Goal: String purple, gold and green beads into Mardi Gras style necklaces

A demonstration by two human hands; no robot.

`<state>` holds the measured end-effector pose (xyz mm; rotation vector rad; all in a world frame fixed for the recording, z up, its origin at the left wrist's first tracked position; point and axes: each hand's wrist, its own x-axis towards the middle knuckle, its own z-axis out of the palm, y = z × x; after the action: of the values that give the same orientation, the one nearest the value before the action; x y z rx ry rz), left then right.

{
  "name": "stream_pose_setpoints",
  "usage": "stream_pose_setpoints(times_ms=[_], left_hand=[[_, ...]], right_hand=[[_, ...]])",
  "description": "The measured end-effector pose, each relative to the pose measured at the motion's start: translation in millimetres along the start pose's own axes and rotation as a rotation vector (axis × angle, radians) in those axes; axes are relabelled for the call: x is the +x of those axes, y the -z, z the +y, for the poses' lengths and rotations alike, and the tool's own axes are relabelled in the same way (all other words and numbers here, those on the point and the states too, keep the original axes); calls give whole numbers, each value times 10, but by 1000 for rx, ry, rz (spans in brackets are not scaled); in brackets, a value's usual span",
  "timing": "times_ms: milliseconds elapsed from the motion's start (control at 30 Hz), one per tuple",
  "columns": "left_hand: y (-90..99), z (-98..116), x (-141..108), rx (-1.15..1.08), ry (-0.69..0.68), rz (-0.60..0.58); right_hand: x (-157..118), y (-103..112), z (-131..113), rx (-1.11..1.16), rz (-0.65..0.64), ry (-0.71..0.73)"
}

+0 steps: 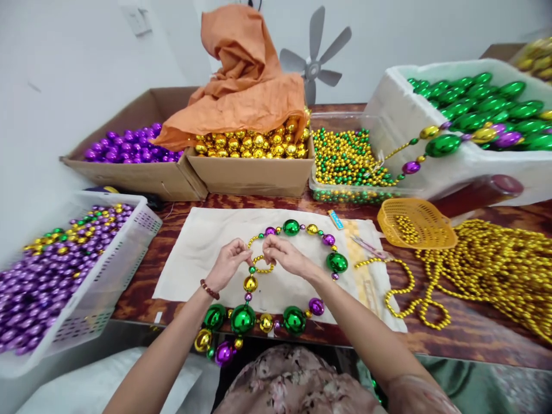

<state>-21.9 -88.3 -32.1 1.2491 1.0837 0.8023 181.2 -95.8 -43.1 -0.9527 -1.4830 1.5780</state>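
Observation:
A bead necklace [291,227] of large green, gold and purple balls lies in a loop on a white cloth [194,247], its lower part hanging over the table's front edge. My left hand [230,259], with a brown bead bracelet [209,289] at the wrist, pinches the necklace's thin gold section. Just to its right, my right hand [282,253] has its fingertips closed on the same thin strand. Between and below the hands the small gold beads [263,268] form a little loop. The exact spot between the fingertips is too small to make out.
Loose gold strands [487,270] and a yellow basket [416,244] lie on the right. A tweezer-like tool [371,248] rests on the cloth. Boxes of purple [129,146] and gold balls [254,144] stand behind; a white crate [99,276] is left, a foam box [397,103] right.

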Motion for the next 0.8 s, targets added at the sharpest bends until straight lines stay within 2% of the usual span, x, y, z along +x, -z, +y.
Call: stream_pose_setpoints(times_ms=[100,200,333,400,500,600,667,733,800], left_hand=[[95,42,-66,-2,-4,-43],[153,53,-106,-23,-8,-70],[129,21,-85,-29,-18,-76],[103,15,-68,-60,-9,-50],[88,39,-63,-152,46,14],[87,80,-67,-218,61,83],[76,98,-58,-223,49,117],[55,104,-38,-218,47,144],[36,102,-17,-214,66,160]], right_hand=[[74,-36,-113,43,22,41],[197,-127,-236,-24,78,117],[391,-267,-279,-86,153,114],[460,-268,-243,-104,169,114],[486,-89,-176,-319,190,93],[437,254,-120,-909,184,-11],[388,458,-80,-1182,133,-82],[347,576,-40,-1274,91,-116],[314,605,-20,-1309,79,-128]])
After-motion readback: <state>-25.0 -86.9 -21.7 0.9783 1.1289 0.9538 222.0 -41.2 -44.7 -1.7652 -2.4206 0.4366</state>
